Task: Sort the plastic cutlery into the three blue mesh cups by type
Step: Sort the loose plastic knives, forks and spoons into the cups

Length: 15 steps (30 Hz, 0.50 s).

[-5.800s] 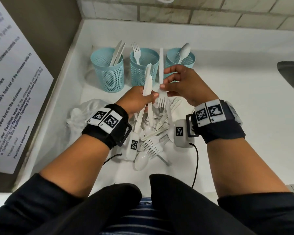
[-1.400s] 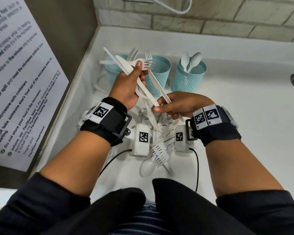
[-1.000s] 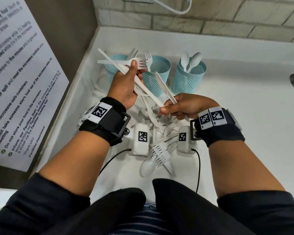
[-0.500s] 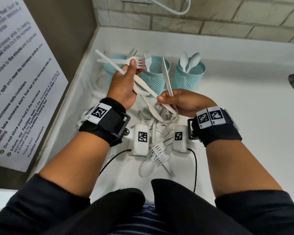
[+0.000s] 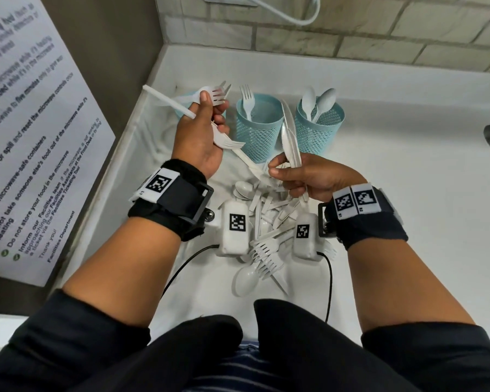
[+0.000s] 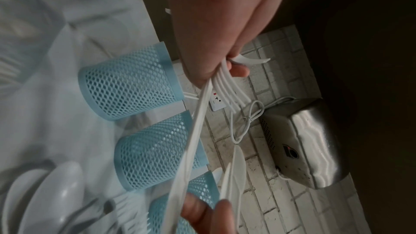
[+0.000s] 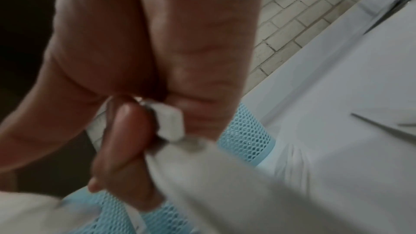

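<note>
- Head view: left hand [image 5: 201, 137] clasps mixed cutlery [image 5: 227, 142] before the leftmost of three mesh cups [image 5: 259, 128]; right hand [image 5: 311, 176] pinches knives [image 5: 290, 140] upright between the other cups; loose pile [image 5: 266, 236] near the bench [image 5: 408, 193] front edge.
- Left wrist view: fingers [image 6: 238, 70] curled round fork tines [image 6: 227, 92].
- Right wrist view: blurred; fingers [image 7: 126, 131] closed on white handles [image 7: 171, 125].

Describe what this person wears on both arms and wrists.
Both forearms are bare, with black sleeves pushed up towards the elbows. Each wrist has a black strap: the left strap bears one white square-code tag, the right strap two side by side. A white camera box with its own code tag hangs by each wrist, trailing a black cable.
</note>
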Motion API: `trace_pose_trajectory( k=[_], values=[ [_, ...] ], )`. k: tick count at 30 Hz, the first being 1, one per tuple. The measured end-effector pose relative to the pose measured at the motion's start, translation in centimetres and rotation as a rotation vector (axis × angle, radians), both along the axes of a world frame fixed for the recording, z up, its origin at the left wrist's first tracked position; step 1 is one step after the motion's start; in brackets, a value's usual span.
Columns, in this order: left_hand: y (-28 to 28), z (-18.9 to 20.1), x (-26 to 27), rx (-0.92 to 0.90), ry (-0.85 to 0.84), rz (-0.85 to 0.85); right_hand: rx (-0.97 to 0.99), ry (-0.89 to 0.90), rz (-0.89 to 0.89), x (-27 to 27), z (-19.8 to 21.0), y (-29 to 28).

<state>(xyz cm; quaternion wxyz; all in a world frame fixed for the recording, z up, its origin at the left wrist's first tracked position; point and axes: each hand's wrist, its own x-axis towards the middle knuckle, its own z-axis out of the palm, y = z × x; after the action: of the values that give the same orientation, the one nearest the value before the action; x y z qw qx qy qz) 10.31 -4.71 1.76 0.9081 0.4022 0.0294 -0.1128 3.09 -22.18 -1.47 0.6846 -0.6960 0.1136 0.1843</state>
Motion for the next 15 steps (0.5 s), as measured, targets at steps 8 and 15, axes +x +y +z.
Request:
trace_pose_trajectory(
  k=[8, 15],
  values=[
    [0.1, 0.0, 0.2, -0.087, -0.003, 0.059, -0.24, 0.001, -0.004, 0.1, -0.4, 0.1],
    [0.1, -0.5, -0.5, -0.032, 0.027, 0.003, 0.129, -0.191, -0.423, 0.9, 0.8, -0.4]
  ],
)
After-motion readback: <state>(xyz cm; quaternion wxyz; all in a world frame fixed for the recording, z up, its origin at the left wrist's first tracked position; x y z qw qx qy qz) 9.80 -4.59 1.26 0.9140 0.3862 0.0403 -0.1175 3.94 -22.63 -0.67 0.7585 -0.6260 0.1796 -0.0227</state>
